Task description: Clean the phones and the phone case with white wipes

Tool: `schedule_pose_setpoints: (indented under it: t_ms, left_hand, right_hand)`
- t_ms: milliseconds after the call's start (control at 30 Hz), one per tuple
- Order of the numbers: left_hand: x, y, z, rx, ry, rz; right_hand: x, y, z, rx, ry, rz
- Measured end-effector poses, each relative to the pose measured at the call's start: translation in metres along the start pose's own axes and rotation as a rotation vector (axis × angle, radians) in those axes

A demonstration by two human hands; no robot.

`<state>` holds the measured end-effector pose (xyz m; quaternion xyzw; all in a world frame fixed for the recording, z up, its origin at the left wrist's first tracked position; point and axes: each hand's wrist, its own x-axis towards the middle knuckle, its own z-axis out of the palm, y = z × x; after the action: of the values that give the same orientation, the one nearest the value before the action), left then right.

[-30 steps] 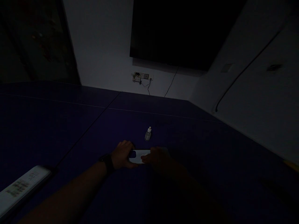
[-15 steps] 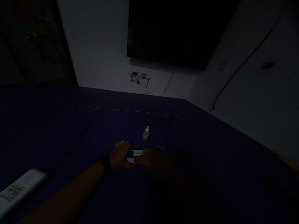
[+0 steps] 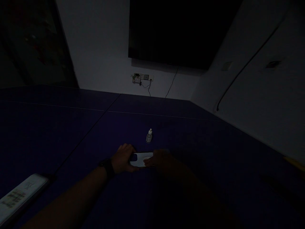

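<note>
A white phone case [image 3: 140, 155] lies flat on the dark purple surface, and the surface's colour shows through its camera cutout. My left hand [image 3: 122, 158], with a dark watch at the wrist, grips the case's left end between thumb and fingers. Over the right part of the case is my right hand [image 3: 160, 159], its fingers bent down. Beneath those fingertips a small pale patch shows, too dim to name. Just beyond the case stands a small dropper bottle [image 3: 149, 137] with a white top.
At the lower left lies a white power strip [image 3: 23, 194]. Seams run across the purple surface [image 3: 90, 143]. A dark screen [image 3: 171, 31] hangs on the far wall above sockets and cables [image 3: 143, 78]. Light is very low.
My right hand has slid to the right along the phone case, uncovering more of its white middle. The left hand keeps its place on the case.
</note>
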<state>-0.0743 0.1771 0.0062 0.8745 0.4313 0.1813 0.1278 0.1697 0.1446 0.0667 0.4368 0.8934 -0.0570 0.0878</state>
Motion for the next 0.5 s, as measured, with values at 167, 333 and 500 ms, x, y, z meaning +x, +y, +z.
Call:
schedule_pose_setpoints:
  t_ms: [167,333,500]
  left_hand:
    - [0.0,0.001,-0.001,-0.008,0.002,0.007]
    - [0.0,0.002,-0.001,-0.008,0.011,0.003]
    - [-0.001,0.0,-0.001,-0.013,0.004,0.006]
  right_hand:
    - [-0.007,0.001,-0.008,0.014,-0.03,0.071]
    - [-0.005,-0.003,-0.005,0.077,-0.018,0.1]
    - [-0.012,0.016,-0.009,0.149,-0.027,0.183]
